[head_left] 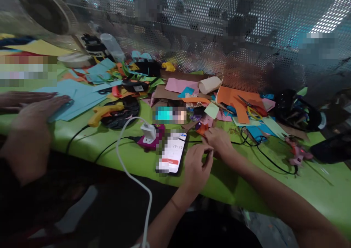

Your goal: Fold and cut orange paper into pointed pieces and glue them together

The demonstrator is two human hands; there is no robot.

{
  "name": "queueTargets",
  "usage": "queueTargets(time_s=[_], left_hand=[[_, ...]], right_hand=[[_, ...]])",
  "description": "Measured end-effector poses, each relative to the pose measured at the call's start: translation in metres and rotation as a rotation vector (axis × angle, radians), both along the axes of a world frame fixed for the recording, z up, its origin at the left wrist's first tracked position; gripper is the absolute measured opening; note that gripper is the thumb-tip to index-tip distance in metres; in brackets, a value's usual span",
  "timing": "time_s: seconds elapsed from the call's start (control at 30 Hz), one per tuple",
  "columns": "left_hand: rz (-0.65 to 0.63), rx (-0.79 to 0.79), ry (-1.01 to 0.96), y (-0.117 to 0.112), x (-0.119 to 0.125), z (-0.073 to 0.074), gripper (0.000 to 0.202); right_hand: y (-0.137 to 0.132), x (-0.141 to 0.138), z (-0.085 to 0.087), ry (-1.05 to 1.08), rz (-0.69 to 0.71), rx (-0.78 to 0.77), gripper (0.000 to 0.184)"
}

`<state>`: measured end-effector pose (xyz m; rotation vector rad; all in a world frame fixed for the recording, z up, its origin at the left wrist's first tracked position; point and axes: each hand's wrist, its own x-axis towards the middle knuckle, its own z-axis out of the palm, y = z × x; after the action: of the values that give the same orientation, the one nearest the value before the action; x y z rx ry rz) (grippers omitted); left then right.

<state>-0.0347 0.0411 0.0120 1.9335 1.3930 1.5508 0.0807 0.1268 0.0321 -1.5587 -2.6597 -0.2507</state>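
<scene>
My left hand point(197, 164) is just right of a phone point(175, 155) that lies face up with its screen lit. Its fingers are curled together in a pinch, and whatever they hold is too small or hidden to name. Beside it, my right hand point(219, 142) bends inward over the green table, fingers drawn together. A small crumpled orange piece point(202, 128) touches or nearly touches its fingertips; I cannot tell whether it is gripped. A black cable passes by both hands.
A co-worker's hands point(41, 111) rest on light-blue paper point(79, 94) at left. A yellow glue gun point(105, 113), a white charger point(148, 132) in a purple socket block, scissors point(251, 107), paper scraps, a cardboard tube point(210, 84) and a pink glue gun point(298, 155) lie around.
</scene>
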Motion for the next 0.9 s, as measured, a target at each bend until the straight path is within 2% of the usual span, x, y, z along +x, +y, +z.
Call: queueTargets(time_s=[0.1, 0.2, 0.3, 0.37, 0.43, 0.53, 0.63, 0.73, 0.8, 0.9], left_hand=[[-0.013, -0.005, -0.007, 0.000, 0.000, -0.001, 0.010], [-0.008, -0.009, -0.021, 0.001, 0.001, -0.002, 0.013], [0.081, 0.015, -0.043, 0.002, -0.002, 0.002, 0.018], [0.152, 0.049, -0.038, 0.005, -0.006, 0.008, 0.027], [0.133, 0.066, -0.007, 0.009, -0.009, 0.016, 0.035], [-0.127, -0.028, 0.058, 0.019, -0.012, 0.029, 0.038], [-0.430, -0.256, 0.059, 0.032, -0.008, 0.037, 0.041], [-0.683, -0.509, 0.039, 0.044, -0.001, 0.039, 0.041], [-0.796, -0.636, 0.005, 0.051, 0.003, 0.038, 0.040], [-0.899, -0.768, -0.143, 0.056, 0.010, 0.033, 0.040]], right_hand=[[0.000, 0.003, -0.003, -0.026, 0.013, -0.036, 0.025], [0.000, 0.010, 0.004, 0.033, 0.022, -0.026, 0.022], [-0.001, 0.025, 0.020, 0.210, 0.040, -0.016, 0.019], [-0.006, 0.040, 0.034, 0.322, 0.100, -0.042, 0.015], [-0.014, 0.056, 0.047, 0.353, 0.189, -0.078, 0.015], [-0.029, 0.077, 0.062, 0.306, 0.306, -0.107, 0.020], [-0.041, 0.090, 0.070, 0.313, 0.380, -0.145, 0.021], [-0.048, 0.098, 0.075, 0.357, 0.390, -0.176, 0.021], [-0.049, 0.103, 0.077, 0.384, 0.379, -0.201, 0.020], [-0.049, 0.111, 0.076, 0.474, 0.383, -0.268, 0.018]])
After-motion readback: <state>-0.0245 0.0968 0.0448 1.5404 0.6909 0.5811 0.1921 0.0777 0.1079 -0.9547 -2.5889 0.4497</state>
